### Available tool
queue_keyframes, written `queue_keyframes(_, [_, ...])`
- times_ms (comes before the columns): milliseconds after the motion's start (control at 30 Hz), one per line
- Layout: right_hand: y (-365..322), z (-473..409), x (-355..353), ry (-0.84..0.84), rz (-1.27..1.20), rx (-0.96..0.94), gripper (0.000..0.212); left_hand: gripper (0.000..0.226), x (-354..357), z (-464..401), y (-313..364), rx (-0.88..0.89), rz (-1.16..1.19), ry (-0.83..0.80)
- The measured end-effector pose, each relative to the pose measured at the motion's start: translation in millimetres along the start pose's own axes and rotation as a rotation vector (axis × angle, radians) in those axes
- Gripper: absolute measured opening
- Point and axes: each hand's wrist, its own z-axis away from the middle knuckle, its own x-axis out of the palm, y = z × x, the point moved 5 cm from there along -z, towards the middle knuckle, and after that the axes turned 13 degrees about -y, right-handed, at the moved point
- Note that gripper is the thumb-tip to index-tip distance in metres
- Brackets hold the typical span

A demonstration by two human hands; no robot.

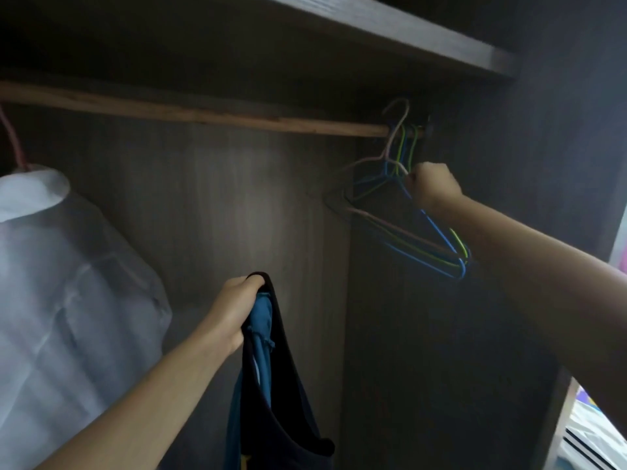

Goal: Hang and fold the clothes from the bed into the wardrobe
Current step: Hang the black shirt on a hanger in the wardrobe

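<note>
On the far left I see a white shirt (51, 266) hanging from a pink hanger (12, 140) on the wooden rail (203, 111). It already hangs in the wardrobe, so I think that one is done.

Next comes my left hand (234, 310). Its fingers are curled tight round the tops of two garments, a black top (288, 385) and a blue top (263, 320), held bunched together. They hang straight down from my fist, low in front of the wardrobe's back wall (210, 205). I think I hold them up like this so they stay off the floor while my other hand is busy.

Further right, a bunch of thin wire hangers (407, 212), blue, green and pale pink, hangs at the right end of the rail, just under the shelf (390, 32). My right hand (432, 188) is up there, its fingers closed into a fist on the hangers near their necks. I cannot tell how many wires it pinches. I guess I want one hanger loose for a top.

The hangers look tangled, so more than one could come along.
</note>
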Motion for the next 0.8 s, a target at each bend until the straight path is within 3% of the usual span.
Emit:
queue_keyframes(133, [-8.3, 20.8, -8.8, 0.082, -0.179, -0.082, 0.024, 0.024, -0.9, 1.5, 0.2, -0.005, 0.004, 0.0])
queue_keyframes(267, [7.2, 98.0, 17.2, 0.216, -0.387, -0.205, 0.017, 0.022, 3.6, -0.2, -2.7, -0.046, -0.01, -0.017])
queue_keyframes(367, [32.5, 142.1, 59.2, 0.015, -0.914, -0.116, 0.012, 0.02, 20.1, -6.7, -9.2, -0.093, -0.031, -0.062])
queue_keyframes(467, [41.5, 163.0, 76.2, -0.12, -1.306, 0.033, 0.027, 0.019, 40.7, -13.3, -19.0, -0.136, -0.089, -0.1])
queue_keyframes(667, [26.6, 201.1, 45.6, -0.006, -1.9, -0.087, 0.045, 0.02, 61.1, -18.3, -41.9, -0.191, -0.148, -0.082])
queue_keyframes(800, [15.5, 217.9, 42.8, -0.011, -1.964, -0.182, 0.046, 0.018, 71.2, -17.3, -40.7, -0.212, -0.11, -0.085])
